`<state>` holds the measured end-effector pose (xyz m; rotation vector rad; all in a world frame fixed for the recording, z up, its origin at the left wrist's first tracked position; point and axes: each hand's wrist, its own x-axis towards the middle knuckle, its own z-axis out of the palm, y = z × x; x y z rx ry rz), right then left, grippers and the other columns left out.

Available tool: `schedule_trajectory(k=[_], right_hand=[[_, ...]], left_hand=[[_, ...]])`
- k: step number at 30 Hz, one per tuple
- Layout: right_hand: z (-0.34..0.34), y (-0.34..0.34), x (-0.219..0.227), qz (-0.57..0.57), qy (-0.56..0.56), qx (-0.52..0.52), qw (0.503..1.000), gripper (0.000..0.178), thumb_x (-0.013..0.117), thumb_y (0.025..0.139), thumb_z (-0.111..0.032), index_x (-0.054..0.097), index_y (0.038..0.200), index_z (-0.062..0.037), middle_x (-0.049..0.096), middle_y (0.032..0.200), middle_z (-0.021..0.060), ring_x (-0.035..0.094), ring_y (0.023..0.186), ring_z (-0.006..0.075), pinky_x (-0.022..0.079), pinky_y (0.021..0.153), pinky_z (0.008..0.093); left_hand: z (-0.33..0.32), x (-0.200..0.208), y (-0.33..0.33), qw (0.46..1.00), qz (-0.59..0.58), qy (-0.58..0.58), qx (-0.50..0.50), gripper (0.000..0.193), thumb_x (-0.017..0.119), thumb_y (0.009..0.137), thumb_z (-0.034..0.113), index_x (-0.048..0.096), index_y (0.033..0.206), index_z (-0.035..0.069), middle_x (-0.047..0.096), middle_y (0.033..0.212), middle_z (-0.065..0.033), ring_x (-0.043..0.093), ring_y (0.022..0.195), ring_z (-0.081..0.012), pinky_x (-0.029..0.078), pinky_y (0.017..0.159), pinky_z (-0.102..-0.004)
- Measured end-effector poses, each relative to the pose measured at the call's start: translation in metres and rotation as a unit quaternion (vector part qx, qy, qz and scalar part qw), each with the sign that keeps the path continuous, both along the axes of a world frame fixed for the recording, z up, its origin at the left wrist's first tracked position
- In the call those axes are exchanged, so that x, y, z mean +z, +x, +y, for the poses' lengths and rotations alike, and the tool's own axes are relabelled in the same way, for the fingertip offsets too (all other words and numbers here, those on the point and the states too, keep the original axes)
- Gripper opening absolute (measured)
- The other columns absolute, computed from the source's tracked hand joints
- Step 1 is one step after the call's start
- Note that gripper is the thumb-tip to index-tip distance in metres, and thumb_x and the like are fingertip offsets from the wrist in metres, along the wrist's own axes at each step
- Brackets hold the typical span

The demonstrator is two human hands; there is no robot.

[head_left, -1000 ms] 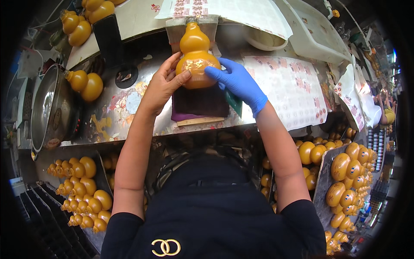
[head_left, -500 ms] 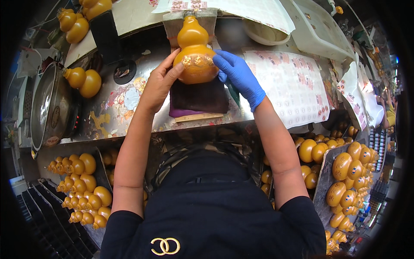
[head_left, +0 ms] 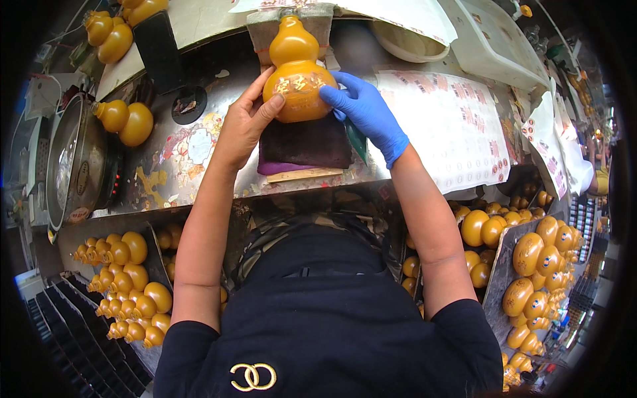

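A glossy amber gourd-shaped bottle (head_left: pixel 294 56) lies with its neck pointing away from me, over a dark folded cloth pad (head_left: pixel 305 142). Gold lettering and a clear film-like patch show on its wider lower bulb. My bare left hand (head_left: pixel 250 119) grips that bulb from the left, thumb on top. From the other side my right hand (head_left: pixel 366 109), in a blue glove, holds it with the thumb near the lettering. A green flat piece (head_left: pixel 357 140) shows below the glove; its upper part is hidden. Grey cloth (head_left: pixel 261 33) lies behind the neck.
Printed transfer sheets (head_left: pixel 441 126) cover the bench at right, with a white basin (head_left: pixel 411 45) and plastic tray (head_left: pixel 501 46) behind. At left stand a wide pan (head_left: pixel 70 162), another gourd bottle (head_left: pixel 126 123) and a black stand (head_left: pixel 159 53). Racked gourd bottles (head_left: pixel 133 278) flank me below.
The bottle has turned slightly in my hands, so its gold lettering faces up more plainly. It has also shifted a little away from me, and both hands stay on it.
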<state>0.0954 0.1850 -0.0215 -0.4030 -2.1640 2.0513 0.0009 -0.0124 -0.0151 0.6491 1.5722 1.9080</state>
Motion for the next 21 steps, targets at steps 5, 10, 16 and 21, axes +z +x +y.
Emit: schedule_trajectory(k=[5,10,16,21], right_hand=[[-0.001,-0.001,-0.001,0.003,-0.005,-0.009,1.000,0.075,0.073,0.080,-0.043,0.048,0.130,0.0069,0.052,0.067,-0.0028,0.049,0.062,0.0044,0.040,0.057,0.0190],[-0.005,0.003,0.003,-0.018,-0.028,-0.018,0.999,0.068,0.073,0.082,-0.036,0.048,0.131,0.0047,0.051,0.069,-0.0043,0.047,0.062,0.0034,0.039,0.056,0.0194],[-0.009,0.005,0.012,-0.037,-0.028,-0.018,0.999,0.063,0.073,0.082,-0.036,0.051,0.129,0.0006,0.052,0.069,-0.0048,0.046,0.063,0.0028,0.039,0.058,0.0184],[-0.009,0.005,0.011,-0.037,-0.021,-0.022,0.999,0.062,0.072,0.083,-0.037,0.051,0.128,0.0009,0.052,0.068,-0.0046,0.046,0.063,0.0028,0.038,0.058,0.0183]], left_hand=[[-0.001,-0.007,-0.006,1.000,-0.015,0.000,-0.002,0.066,0.065,0.091,0.025,0.035,0.142,-0.002,0.049,0.135,-0.0117,0.046,0.122,-0.0160,0.034,0.104,-0.0285],[-0.001,0.000,-0.003,1.000,0.020,-0.009,-0.014,0.070,0.066,0.090,0.025,0.031,0.144,-0.002,0.046,0.136,-0.0131,0.046,0.124,-0.0182,0.035,0.104,-0.0290],[-0.003,0.006,-0.003,0.999,-0.008,-0.007,-0.032,0.076,0.067,0.089,0.025,0.025,0.146,-0.003,0.041,0.140,-0.0147,0.043,0.127,-0.0191,0.033,0.106,-0.0289],[-0.004,0.004,-0.004,0.999,-0.007,0.000,-0.040,0.076,0.066,0.090,0.026,0.024,0.146,-0.002,0.042,0.140,-0.0147,0.043,0.127,-0.0192,0.032,0.107,-0.0292]])
